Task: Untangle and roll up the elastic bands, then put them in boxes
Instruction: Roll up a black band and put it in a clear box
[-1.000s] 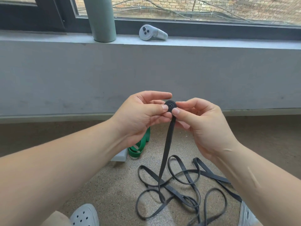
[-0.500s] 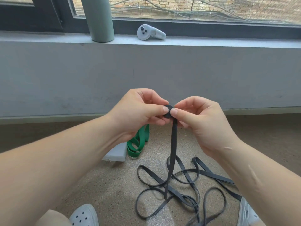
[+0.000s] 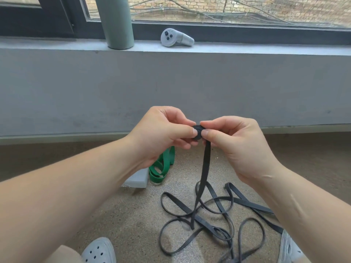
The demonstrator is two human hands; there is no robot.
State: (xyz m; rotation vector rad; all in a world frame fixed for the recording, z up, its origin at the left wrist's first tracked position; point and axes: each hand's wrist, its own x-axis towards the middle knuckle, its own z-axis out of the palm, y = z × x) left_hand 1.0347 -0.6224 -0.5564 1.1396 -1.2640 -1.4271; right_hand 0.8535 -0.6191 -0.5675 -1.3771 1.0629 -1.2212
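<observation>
A long black elastic band [image 3: 204,179] hangs from a small tight roll [image 3: 198,131] held up in front of me. My left hand [image 3: 163,133] pinches the roll from the left and my right hand [image 3: 233,143] pinches it from the right, thumbs meeting on it. The rest of the black band lies in tangled loops on the floor below. A green band [image 3: 161,168] lies on the floor, partly hidden behind my left hand, beside a grey box [image 3: 137,179] that my left forearm mostly covers.
A grey low wall rises just ahead, with a sill carrying a green cylinder [image 3: 116,23] and a white controller [image 3: 175,37]. The floor [image 3: 133,215] is speckled beige. My grey clogs show at the bottom left [image 3: 99,251] and bottom right [image 3: 290,249].
The roll has been turned between my fingers, taking up more band. The hanging strand has shifted slightly to the right, and the loops on the floor have been drawn a little.
</observation>
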